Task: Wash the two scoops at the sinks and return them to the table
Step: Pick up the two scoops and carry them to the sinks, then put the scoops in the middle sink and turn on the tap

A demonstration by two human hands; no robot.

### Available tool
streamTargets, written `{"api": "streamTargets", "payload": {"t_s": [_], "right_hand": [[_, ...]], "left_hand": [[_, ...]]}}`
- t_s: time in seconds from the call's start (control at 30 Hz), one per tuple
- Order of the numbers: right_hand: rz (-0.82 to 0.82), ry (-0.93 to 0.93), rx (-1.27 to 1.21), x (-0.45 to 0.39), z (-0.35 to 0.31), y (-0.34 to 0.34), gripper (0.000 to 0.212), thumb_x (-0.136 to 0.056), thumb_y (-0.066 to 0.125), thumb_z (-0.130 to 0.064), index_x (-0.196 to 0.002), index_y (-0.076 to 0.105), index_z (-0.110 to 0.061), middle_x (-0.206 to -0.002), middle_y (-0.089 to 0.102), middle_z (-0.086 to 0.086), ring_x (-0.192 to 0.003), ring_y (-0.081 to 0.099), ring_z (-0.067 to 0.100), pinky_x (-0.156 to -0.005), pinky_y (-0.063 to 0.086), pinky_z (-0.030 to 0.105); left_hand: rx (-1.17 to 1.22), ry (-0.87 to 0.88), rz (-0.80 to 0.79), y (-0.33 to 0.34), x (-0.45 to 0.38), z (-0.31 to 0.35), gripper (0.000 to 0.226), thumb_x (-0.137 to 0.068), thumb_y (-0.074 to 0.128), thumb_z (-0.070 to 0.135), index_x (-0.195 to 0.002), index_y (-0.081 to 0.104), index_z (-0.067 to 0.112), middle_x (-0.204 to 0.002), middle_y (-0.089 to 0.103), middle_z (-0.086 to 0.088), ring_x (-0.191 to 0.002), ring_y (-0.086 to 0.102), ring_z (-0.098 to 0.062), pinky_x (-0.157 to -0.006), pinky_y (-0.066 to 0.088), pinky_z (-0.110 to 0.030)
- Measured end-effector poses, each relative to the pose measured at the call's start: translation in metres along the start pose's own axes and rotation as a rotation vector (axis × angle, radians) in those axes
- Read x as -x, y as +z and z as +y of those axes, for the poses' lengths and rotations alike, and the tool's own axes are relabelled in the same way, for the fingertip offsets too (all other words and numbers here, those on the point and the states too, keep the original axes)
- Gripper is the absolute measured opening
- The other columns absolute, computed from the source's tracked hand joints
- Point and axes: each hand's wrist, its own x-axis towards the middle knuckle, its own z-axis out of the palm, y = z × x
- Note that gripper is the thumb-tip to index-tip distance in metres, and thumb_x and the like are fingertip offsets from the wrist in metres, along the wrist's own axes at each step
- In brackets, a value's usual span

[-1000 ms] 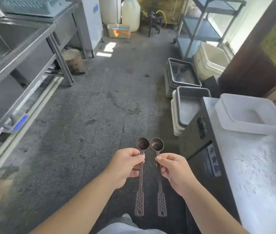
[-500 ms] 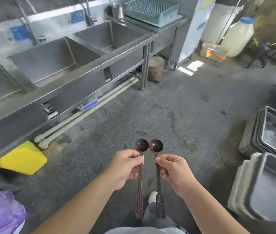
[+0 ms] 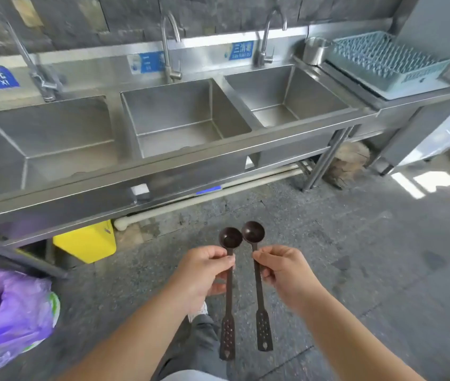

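Observation:
Two dark brown long-handled scoops with perforated handle ends are held upright side by side over the floor. My left hand (image 3: 204, 273) grips the left scoop (image 3: 229, 298) just below its bowl. My right hand (image 3: 287, 273) grips the right scoop (image 3: 259, 295) the same way. The two bowls nearly touch. Ahead stands a steel unit with three sinks: left sink (image 3: 53, 144), middle sink (image 3: 185, 116), right sink (image 3: 287, 94), each with a tap behind it. The table is out of view.
A blue-grey dish rack (image 3: 389, 61) and a metal cup (image 3: 314, 50) sit right of the sinks. A yellow bin (image 3: 86, 240) stands under the sink unit. A purple-bagged bin (image 3: 6, 312) is at my left. White pipes (image 3: 204, 199) run along the floor.
My view has swung left from the table and stacked trays to face the three sinks head on. Both hands still hold the scoops in the same way.

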Motion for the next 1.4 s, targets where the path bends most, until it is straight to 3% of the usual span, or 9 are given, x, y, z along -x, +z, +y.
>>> {"api": "streamTargets", "payload": {"t_s": [0.43,0.7,0.9,1.07,1.27,1.4], "right_hand": [[-0.09,0.016,0.04,-0.238,-0.137,0.072,0.022,-0.086,0.068,-0.006,-0.066,0.067,-0.014,-0.059,0.049,0.005,-0.049,0.042,0.011,-0.048,0.031,0.022],[-0.215,0.067,0.081,-0.374,-0.188,0.105,0.019,-0.087,0.067,-0.004,-0.068,0.068,-0.009,-0.057,0.047,0.006,-0.049,0.039,0.012,-0.047,0.028,0.022],[-0.333,0.118,0.157,-0.496,-0.228,0.118,0.021,-0.086,0.069,-0.006,-0.066,0.072,-0.012,-0.058,0.049,0.008,-0.048,0.043,0.013,-0.05,0.033,0.025],[-0.404,0.158,0.26,-0.573,-0.261,0.125,0.017,-0.087,0.068,-0.009,-0.07,0.07,-0.01,-0.064,0.052,0.009,-0.05,0.045,0.012,-0.05,0.034,0.024],[-0.345,0.26,0.328,-0.655,-0.266,0.141,0.02,-0.09,0.065,-0.004,-0.071,0.07,-0.011,-0.056,0.052,0.005,-0.047,0.043,0.013,-0.043,0.032,0.021],[-0.237,0.37,0.298,-0.711,-0.235,0.147,0.011,-0.089,0.067,-0.002,-0.08,0.07,-0.006,-0.057,0.057,0.002,-0.046,0.048,0.01,-0.04,0.037,0.017]], "left_hand": [[0.089,0.056,0.103,-0.075,-0.186,0.172,0.013,-0.088,0.067,0.012,-0.097,0.068,0.003,-0.072,0.068,0.001,-0.057,0.062,-0.008,-0.048,0.05,-0.025],[0.155,0.046,0.234,-0.108,-0.291,0.238,0.008,-0.088,0.067,0.017,-0.087,0.071,0.01,-0.07,0.071,0.002,-0.059,0.063,-0.008,-0.051,0.051,-0.023],[0.244,0.022,0.37,-0.121,-0.382,0.291,0.009,-0.088,0.065,0.013,-0.091,0.072,0.008,-0.067,0.066,0.0,-0.056,0.06,-0.009,-0.045,0.046,-0.021],[0.301,-0.025,0.424,-0.132,-0.443,0.325,0.013,-0.088,0.061,0.011,-0.09,0.074,0.014,-0.066,0.065,0.003,-0.056,0.057,-0.009,-0.055,0.046,-0.024],[0.36,-0.06,0.48,-0.156,-0.514,0.335,0.014,-0.09,0.06,0.009,-0.096,0.071,0.016,-0.073,0.07,0.001,-0.056,0.062,-0.007,-0.065,0.048,-0.029],[0.366,-0.137,0.547,-0.18,-0.569,0.316,0.013,-0.09,0.061,0.006,-0.095,0.069,0.015,-0.078,0.066,-0.005,-0.063,0.06,-0.014,-0.056,0.051,-0.024]]}}
